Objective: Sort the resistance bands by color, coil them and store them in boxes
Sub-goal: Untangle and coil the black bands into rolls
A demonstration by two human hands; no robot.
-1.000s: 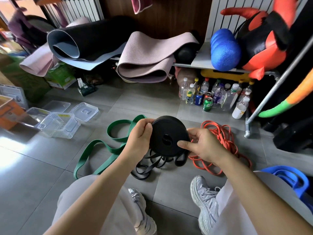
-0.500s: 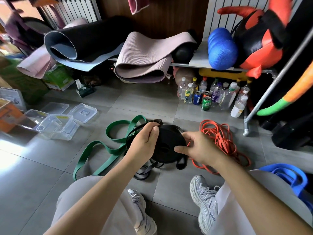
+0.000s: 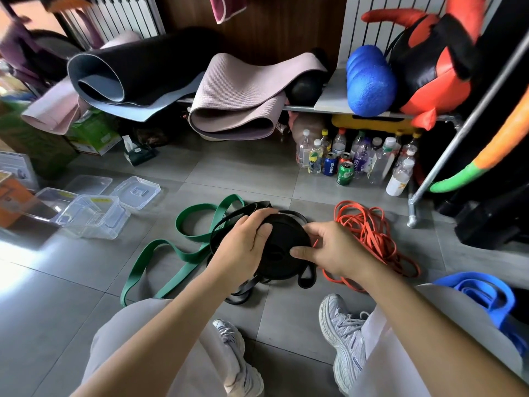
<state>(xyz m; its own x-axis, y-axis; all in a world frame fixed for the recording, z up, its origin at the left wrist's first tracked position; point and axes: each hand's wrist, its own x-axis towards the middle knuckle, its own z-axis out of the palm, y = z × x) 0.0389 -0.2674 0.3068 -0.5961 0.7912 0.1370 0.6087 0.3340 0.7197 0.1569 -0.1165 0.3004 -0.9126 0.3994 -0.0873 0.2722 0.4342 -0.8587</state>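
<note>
Left hand (image 3: 243, 247) and right hand (image 3: 332, 253) clasp the round, matte black coil (image 3: 279, 267), now lower, loose strap looped behind.

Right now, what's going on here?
A person holds a part-wound black band in both hands. The left hand grips the coil from its left side, and the right hand pinches its right edge, thumb on the face. A loose tail trails on the floor below. The green band lies uncoiled to the left, the orange band is heaped to the right, and blue bands lie by the right knee. The clear boxes stand open at far left, with no band visible in them.
</note>
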